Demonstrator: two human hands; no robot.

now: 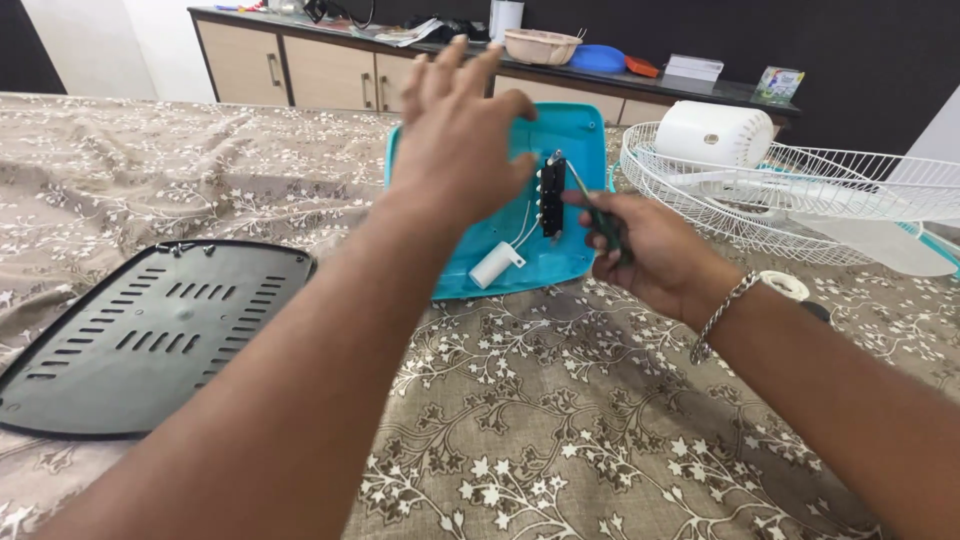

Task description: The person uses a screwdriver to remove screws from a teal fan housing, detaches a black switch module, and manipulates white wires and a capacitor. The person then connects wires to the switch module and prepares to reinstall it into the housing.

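From the head camera, my left hand [455, 130] is spread wide, fingers splayed, resting on the far left part of the turquoise fan base [570, 140], which looks meant to keep it from sliding on the floral cloth [560, 420]. My right hand [640, 250] is closed around a green-handled screwdriver [595, 215], its tip angled up at the black switch block [551, 195] so I can reach its top end. A white capacitor [495, 266] lies loose on its wires at the near edge. The black vented cover [150, 335] sits well apart at left; the white fan guard [800, 190] at far right.
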